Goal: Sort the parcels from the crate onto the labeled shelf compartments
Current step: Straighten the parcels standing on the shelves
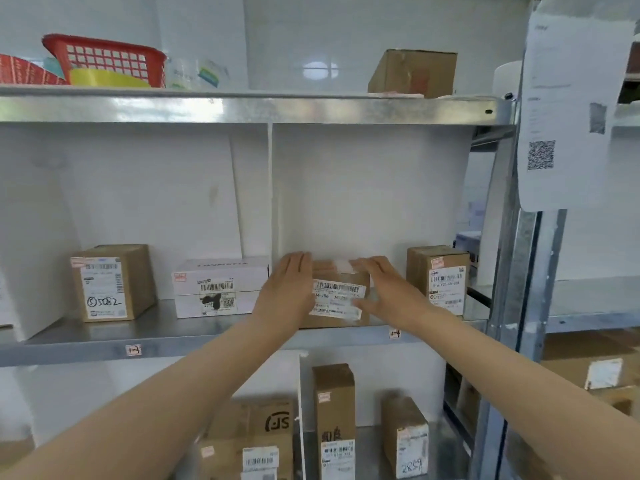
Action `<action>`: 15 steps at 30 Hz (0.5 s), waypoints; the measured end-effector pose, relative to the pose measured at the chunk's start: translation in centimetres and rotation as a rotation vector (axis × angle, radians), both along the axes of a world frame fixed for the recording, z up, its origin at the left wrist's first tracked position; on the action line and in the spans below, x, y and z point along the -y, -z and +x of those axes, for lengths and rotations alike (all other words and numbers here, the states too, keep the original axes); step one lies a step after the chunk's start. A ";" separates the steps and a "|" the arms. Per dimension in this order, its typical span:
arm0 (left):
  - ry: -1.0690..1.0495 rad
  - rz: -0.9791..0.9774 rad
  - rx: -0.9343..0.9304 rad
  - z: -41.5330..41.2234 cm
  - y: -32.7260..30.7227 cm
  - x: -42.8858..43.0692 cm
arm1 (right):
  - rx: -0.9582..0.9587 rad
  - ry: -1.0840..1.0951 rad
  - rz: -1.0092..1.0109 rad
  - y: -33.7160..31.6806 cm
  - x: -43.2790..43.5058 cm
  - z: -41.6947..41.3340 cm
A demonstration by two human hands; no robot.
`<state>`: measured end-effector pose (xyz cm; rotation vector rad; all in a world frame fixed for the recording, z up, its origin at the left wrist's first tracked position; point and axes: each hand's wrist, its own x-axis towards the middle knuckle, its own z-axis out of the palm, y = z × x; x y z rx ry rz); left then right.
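Parcel (341,296): brown box on the shelf (207,336), compartment 1-4.
Left hand (289,289): fingers straight, flat against its left side.
Right hand (384,289): the same, right side.

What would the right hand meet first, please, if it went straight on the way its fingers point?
Probably the white back wall behind the parcel, along whose side the right hand lies, though depth is unclear.

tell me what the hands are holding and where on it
One brown parcel, resting on the shelf: the left hand lies flat on its left end, the right hand on its right end, fingers straight.
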<state>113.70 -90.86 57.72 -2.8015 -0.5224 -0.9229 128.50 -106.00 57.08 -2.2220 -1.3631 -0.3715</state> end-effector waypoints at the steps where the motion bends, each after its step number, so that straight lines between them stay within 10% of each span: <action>1: -0.055 0.026 -0.038 0.8 0.2 -0.2 | 0.029 -0.036 -0.015 0.0 -0.4 0.6; 15: -0.254 0.025 -0.158 6.9 0.8 -2.6 | 0.146 -0.162 -0.021 0.7 -6.2 6.5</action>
